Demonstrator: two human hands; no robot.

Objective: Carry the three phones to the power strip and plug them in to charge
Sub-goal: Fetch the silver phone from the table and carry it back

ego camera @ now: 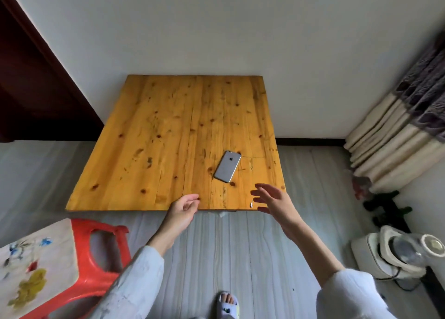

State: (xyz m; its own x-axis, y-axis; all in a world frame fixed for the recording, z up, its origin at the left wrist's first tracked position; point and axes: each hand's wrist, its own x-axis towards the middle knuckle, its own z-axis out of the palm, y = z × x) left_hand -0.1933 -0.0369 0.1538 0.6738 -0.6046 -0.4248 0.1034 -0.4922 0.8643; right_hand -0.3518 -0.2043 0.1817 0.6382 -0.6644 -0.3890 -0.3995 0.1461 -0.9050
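One grey phone (227,166) lies back-up on the wooden table (154,135), just beyond my right hand (272,199); no other phones, power strip or cable show, so I judge carrying and plugging remain; right hand spread wide, empty; left hand (184,205) loosely curled, empty, at the table's near edge.

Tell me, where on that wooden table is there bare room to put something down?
Nearly everywhere. The wooden table is bare from its left edge across to the far edge by the wall. The only crowded patch is the near right corner, where the grey phone lies face down, with the right hand and left hand open at the near edge.
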